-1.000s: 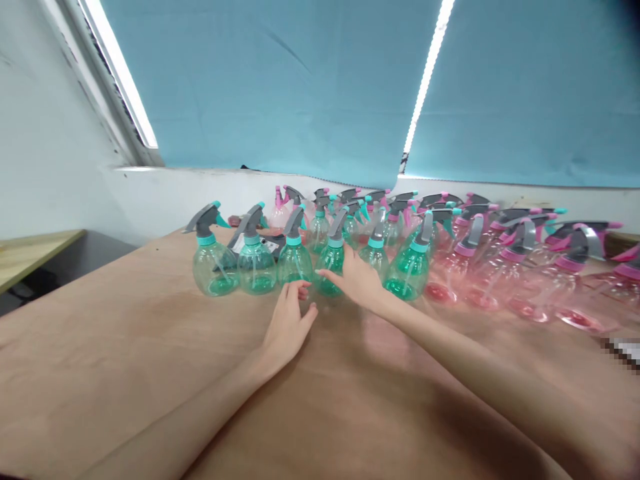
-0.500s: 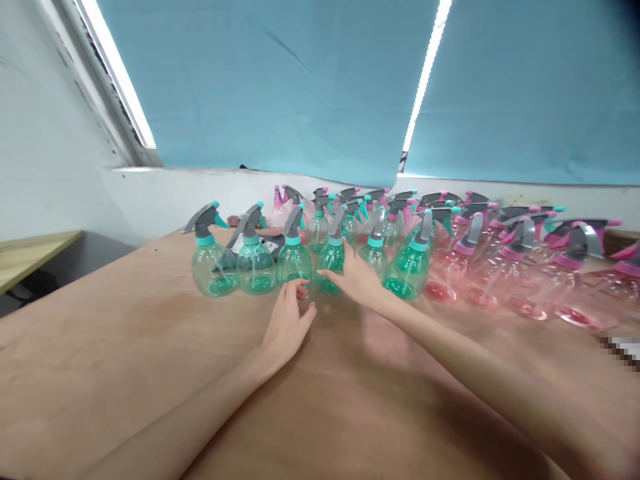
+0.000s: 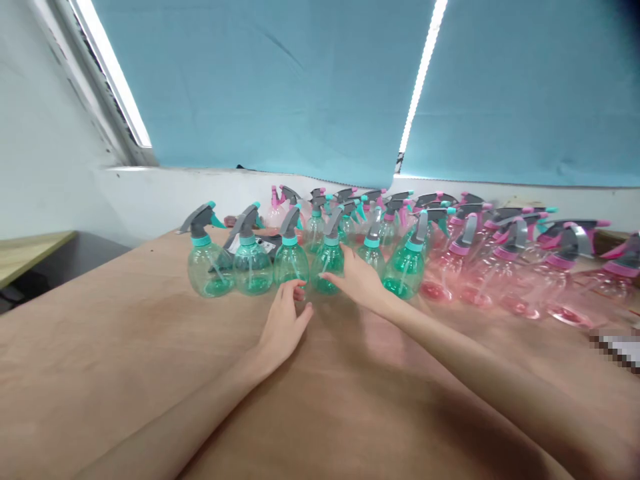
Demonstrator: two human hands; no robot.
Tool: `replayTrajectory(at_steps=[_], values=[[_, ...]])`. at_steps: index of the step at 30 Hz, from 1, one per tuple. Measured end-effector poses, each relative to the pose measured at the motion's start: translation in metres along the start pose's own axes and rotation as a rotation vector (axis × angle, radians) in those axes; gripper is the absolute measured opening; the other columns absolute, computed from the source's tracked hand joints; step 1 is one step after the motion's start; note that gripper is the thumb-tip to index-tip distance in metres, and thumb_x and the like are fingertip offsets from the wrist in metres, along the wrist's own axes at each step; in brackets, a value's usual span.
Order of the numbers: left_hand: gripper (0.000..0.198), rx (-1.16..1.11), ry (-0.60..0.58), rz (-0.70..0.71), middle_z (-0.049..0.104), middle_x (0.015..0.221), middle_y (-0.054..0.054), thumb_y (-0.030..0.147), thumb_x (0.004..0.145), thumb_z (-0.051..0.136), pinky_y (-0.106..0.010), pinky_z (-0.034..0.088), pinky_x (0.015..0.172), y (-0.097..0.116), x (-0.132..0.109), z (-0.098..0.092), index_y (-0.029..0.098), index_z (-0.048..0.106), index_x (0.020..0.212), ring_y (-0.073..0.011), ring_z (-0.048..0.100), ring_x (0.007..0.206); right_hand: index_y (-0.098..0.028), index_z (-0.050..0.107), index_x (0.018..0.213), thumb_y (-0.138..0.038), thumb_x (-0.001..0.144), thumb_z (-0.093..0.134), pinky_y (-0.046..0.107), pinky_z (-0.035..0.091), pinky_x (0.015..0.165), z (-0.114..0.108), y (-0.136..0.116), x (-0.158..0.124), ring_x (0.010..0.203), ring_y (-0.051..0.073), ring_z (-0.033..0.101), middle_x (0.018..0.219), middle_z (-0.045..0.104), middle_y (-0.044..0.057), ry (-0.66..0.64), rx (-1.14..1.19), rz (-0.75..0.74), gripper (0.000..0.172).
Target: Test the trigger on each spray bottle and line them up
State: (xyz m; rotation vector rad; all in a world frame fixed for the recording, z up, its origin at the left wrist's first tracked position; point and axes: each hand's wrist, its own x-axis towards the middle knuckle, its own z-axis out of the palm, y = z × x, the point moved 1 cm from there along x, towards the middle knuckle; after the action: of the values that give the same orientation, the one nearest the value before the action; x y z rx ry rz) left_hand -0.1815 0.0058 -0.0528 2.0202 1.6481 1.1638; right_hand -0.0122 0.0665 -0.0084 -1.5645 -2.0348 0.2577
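A row of round green spray bottles with grey-and-teal trigger heads stands upright across the table. My right hand point(image 3: 361, 277) is at the right side of one green spray bottle point(image 3: 327, 260), its thumb across the front and its fingers along the far side, partly hidden. Just in front of the neighbouring green spray bottle point(image 3: 291, 261) is my left hand point(image 3: 286, 317), fingers loosely curled and thumb apart, with nothing in it. To the left stand two more, a green spray bottle point(image 3: 253, 270) and the end one point(image 3: 211, 270). Another green spray bottle point(image 3: 404, 270) stands right of my right hand.
Pink spray bottles point(image 3: 515, 267) crowd the right side of the wooden table point(image 3: 125, 347), with more pink and green ones behind. A dark item with a white label point(image 3: 265, 243) lies behind the left bottles. Blue blinds point(image 3: 260, 87) hang behind; a pale wooden surface point(image 3: 35, 253) is at far left.
The whole view has shifted slightly, so everything sits a little further left. Both hands keep their places relative to the spray bottles.
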Motion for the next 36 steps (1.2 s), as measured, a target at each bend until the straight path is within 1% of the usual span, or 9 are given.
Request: replayTrajectory(at_steps=[6,10,13,16,19,23,29,32,36], values=[[0.032,-0.007,-0.008,-0.001,0.056,0.103,-0.008,0.017,0.084,0.050,-0.041,0.049,0.088,-0.001,0.001,0.001,0.017,0.047,0.116,-0.0222,0.059,0.096,-0.006,0.028,0.147,-0.043,0.087,0.065,0.045,0.048,0.091,-0.001,-0.002,-0.003,0.122,0.038,0.055,0.138,0.052,0.026,0.005,-0.006,-0.005,0.080],[0.031,-0.009,-0.001,-0.009,0.054,0.109,-0.009,0.019,0.085,0.050,-0.040,0.049,0.088,0.000,0.001,0.001,0.016,0.047,0.116,-0.0222,0.058,0.098,-0.010,0.030,0.147,-0.047,0.086,0.064,0.046,0.049,0.090,-0.007,0.002,-0.013,0.121,0.038,0.056,0.139,0.051,0.023,0.032,0.009,-0.049,0.079],[0.032,-0.009,0.001,-0.019,0.054,0.111,-0.009,0.019,0.085,0.050,-0.040,0.050,0.086,0.002,0.001,-0.001,0.017,0.047,0.117,-0.0217,0.059,0.098,-0.015,0.044,0.138,-0.049,0.087,0.061,0.045,0.049,0.089,-0.015,0.013,-0.024,0.117,0.034,0.059,0.134,0.058,0.017,0.092,0.044,-0.140,0.064],[0.031,-0.018,-0.007,-0.038,0.054,0.109,-0.008,0.019,0.086,0.050,-0.039,0.051,0.085,0.003,0.000,-0.001,0.018,0.048,0.117,-0.0211,0.060,0.095,-0.021,0.057,0.119,-0.050,0.090,0.057,0.042,0.051,0.084,-0.027,0.031,-0.035,0.100,0.028,0.067,0.117,0.069,0.009,0.134,0.038,-0.184,0.041],[0.030,-0.035,-0.027,-0.055,0.055,0.109,-0.009,0.020,0.086,0.050,-0.039,0.051,0.082,0.006,-0.001,-0.001,0.017,0.049,0.116,-0.0209,0.061,0.091,-0.022,0.060,0.113,-0.051,0.090,0.057,0.042,0.051,0.079,-0.040,0.050,-0.043,0.087,0.026,0.070,0.111,0.071,0.008,0.201,0.002,-0.155,0.037],[0.028,-0.052,-0.060,-0.057,0.057,0.107,-0.008,0.021,0.086,0.050,-0.037,0.052,0.079,0.012,-0.004,0.001,0.018,0.051,0.114,-0.0203,0.062,0.088,-0.020,0.058,0.114,-0.050,0.089,0.057,0.043,0.051,0.078,-0.051,0.065,-0.047,0.091,0.029,0.069,0.116,0.068,0.010,0.270,-0.030,-0.114,0.040],[0.027,-0.058,-0.079,-0.064,0.058,0.107,-0.006,0.023,0.087,0.049,-0.036,0.051,0.081,0.018,-0.007,0.003,0.021,0.052,0.113,-0.0190,0.063,0.085,-0.018,0.053,0.121,-0.050,0.087,0.058,0.045,0.051,0.083,-0.052,0.064,-0.039,0.106,0.032,0.064,0.125,0.062,0.014,0.307,-0.011,-0.054,0.047],[0.026,-0.058,-0.080,-0.074,0.058,0.106,-0.005,0.026,0.087,0.049,-0.036,0.051,0.080,0.017,-0.006,0.003,0.021,0.052,0.112,-0.0189,0.063,0.084,-0.015,0.046,0.132,-0.049,0.085,0.059,0.046,0.049,0.089,-0.047,0.061,-0.029,0.117,0.035,0.058,0.130,0.059,0.017,0.280,0.011,-0.008,0.060],[0.026,-0.060,-0.079,-0.086,0.058,0.103,-0.005,0.028,0.088,0.050,-0.035,0.051,0.076,0.015,-0.005,0.003,0.021,0.052,0.113,-0.0186,0.063,0.080,-0.009,0.033,0.144,-0.053,0.083,0.061,0.044,0.045,0.096,-0.037,0.061,-0.011,0.129,0.035,0.049,0.143,0.049,0.021,0.177,0.057,0.072,0.080]])
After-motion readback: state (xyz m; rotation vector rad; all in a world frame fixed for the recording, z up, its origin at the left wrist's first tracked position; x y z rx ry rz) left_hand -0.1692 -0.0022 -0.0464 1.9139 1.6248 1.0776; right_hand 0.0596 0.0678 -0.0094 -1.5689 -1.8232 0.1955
